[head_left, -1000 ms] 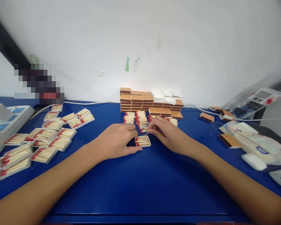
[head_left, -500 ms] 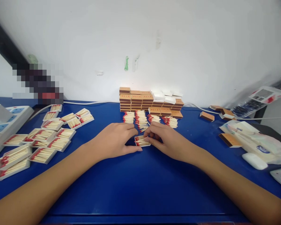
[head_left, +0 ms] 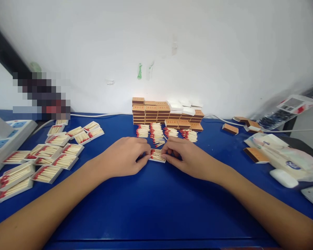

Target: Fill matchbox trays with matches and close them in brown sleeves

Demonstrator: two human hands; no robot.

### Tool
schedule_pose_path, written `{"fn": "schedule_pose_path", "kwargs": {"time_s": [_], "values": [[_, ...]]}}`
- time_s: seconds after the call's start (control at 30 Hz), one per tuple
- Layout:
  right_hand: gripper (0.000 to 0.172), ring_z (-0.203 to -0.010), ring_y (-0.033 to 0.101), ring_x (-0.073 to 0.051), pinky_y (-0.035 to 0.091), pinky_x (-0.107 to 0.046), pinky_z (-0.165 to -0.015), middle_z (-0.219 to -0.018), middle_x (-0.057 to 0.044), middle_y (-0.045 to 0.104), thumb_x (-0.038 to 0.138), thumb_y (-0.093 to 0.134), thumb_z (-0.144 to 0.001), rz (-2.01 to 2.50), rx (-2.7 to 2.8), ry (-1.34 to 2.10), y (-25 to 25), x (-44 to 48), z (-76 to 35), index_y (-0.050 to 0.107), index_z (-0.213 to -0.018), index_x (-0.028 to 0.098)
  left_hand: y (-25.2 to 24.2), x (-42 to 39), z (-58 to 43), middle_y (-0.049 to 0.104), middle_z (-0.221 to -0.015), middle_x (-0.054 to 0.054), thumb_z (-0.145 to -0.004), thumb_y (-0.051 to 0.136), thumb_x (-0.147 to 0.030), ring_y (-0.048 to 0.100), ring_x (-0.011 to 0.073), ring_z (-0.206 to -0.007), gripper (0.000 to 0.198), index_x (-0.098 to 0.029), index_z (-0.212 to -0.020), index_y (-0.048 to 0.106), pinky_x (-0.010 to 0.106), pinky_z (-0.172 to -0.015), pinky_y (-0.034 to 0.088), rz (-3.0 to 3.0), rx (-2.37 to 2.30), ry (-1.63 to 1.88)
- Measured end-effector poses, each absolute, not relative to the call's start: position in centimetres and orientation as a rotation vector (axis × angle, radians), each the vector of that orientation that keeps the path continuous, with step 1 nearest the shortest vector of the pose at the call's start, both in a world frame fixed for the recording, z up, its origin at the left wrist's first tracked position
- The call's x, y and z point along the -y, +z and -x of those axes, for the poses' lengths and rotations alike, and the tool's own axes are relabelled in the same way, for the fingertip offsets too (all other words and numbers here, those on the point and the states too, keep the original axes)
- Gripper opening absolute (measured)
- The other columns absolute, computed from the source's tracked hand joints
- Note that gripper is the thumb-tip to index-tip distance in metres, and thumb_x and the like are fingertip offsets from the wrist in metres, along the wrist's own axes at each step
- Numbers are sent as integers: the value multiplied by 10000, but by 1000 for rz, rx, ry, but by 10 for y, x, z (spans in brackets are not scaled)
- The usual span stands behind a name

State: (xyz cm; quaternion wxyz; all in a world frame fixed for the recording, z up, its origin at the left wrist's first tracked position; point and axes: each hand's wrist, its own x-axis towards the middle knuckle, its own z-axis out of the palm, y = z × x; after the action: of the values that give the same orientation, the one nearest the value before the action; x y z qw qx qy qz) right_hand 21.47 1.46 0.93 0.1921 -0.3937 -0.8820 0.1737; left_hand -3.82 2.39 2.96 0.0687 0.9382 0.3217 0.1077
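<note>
A small white matchbox tray (head_left: 158, 160) filled with red-tipped matches (head_left: 156, 154) lies on the blue table between my hands. At its left end, my left hand (head_left: 126, 156) is closed, thumb and fingertips together on the tray's edge. My right hand (head_left: 186, 156) pinches the opposite end, its fingers curled and partly hidden behind the thumb. Just beyond are several loose heaps of matches (head_left: 156, 132), heads mostly to the left. Behind these heaps stands a stack of brown matchboxes (head_left: 151, 113), with white empty-looking trays (head_left: 176, 106) on its right part.
Several match-filled trays (head_left: 48, 151) spread across the left of the table, beside a white power strip (head_left: 18, 133). To the right are loose matchbox sleeves (head_left: 230, 128), a tissue pack (head_left: 289, 158) and a white rounded case (head_left: 284, 178). A white cable (head_left: 101, 114) runs along the wall.
My left thumb has come up from its spread position to meet the fingers at the tray's left end. My right hand stays at the right end, nearly unmoved.
</note>
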Motion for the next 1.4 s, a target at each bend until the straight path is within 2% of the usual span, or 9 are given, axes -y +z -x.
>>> {"fn": "schedule_pose_path", "kwargs": {"time_s": [0.13, 0.33, 0.5, 0.7, 0.83, 0.9, 1.03, 1.2, 1.4], "values": [[91, -777, 587, -159, 434, -293, -694, -894, -22, 639, 234, 607, -1014, 1156, 2392, 385, 13, -19, -220, 671, -952, 215, 27, -25, 38, 698, -907, 21, -1017, 550, -247, 640, 169, -762, 167, -196, -980, 704, 303, -671, 427, -2824, -1013, 368], [122, -749, 592, -183, 418, -323, -686, -880, -34, 644, 317, 684, -962, 1392, 2259, 169, 7, -33, -231, 662, -923, 203, 21, -26, 35, 687, -1018, 40, -1042, 545, -285, 665, 193, -910, 192, -193, -1080, 709, 318, -775, 487, -2825, -1000, 512], [99, -775, 594, -199, 438, -338, -711, -935, -53, 629, 296, 648, -974, 1453, 2302, 180, -4, -38, -229, 645, -937, 204, 13, -28, 33, 669, -1015, 49, -1046, 548, -254, 667, 189, -922, 194, -192, -1026, 731, 319, -822, 513, -2805, -953, 531], [75, -854, 591, -184, 466, -313, -753, -1036, -55, 594, 247, 589, -1022, 1205, 2418, 347, -4, -38, -231, 653, -1056, 226, 11, -29, 31, 676, -1031, 55, -1053, 571, -275, 666, 194, -967, 185, -191, -1013, 731, 320, -858, 524, -2786, -918, 558], [142, -834, 576, -181, 457, -316, -748, -1004, -47, 583, 285, 548, -1056, 1249, 2458, 406, -5, -39, -234, 626, -960, 217, 13, -26, 31, 671, -1060, 68, -1045, 575, -333, 655, 218, -990, 207, -194, -1115, 712, 349, -871, 534, -2796, -941, 593], [142, -823, 573, -177, 457, -318, -746, -1013, -45, 585, 303, 540, -1064, 1260, 2455, 422, -5, -39, -235, 615, -978, 217, 13, -25, 32, 664, -1099, 80, -1032, 594, -349, 650, 227, -1018, 235, -194, -1173, 701, 360, -892, 537, -2808, -917, 606], [95, -862, 583, -181, 469, -314, -757, -1063, -51, 584, 262, 538, -1060, 1198, 2471, 407, -3, -37, -233, 612, -1111, 232, 12, -25, 31, 656, -1098, 79, -1040, 566, -310, 649, 215, -1005, 201, -187, -1077, 720, 364, -911, 530, -2822, -872, 588], [149, -850, 593, -188, 468, -324, -744, -1014, -53, 591, 281, 524, -1069, 1242, 2494, 407, -1, -35, -229, 605, -960, 219, 12, -25, 32, 657, -1059, 64, -1026, 595, -313, 648, 210, -985, 177, -189, -977, 710, 356, -881, 524, -2825, -875, 578], [139, -840, 597, -199, 466, -337, -740, -1026, -65, 601, 280, 518, -1070, 1259, 2465, 356, 4, -32, -231, 591, -970, 218, 12, -25, 32, 666, -1065, 58, -1014, 632, -336, 648, 205, -983, 163, -193, -973, 699, 351, -872, 523, -2811, -867, 568]]}}
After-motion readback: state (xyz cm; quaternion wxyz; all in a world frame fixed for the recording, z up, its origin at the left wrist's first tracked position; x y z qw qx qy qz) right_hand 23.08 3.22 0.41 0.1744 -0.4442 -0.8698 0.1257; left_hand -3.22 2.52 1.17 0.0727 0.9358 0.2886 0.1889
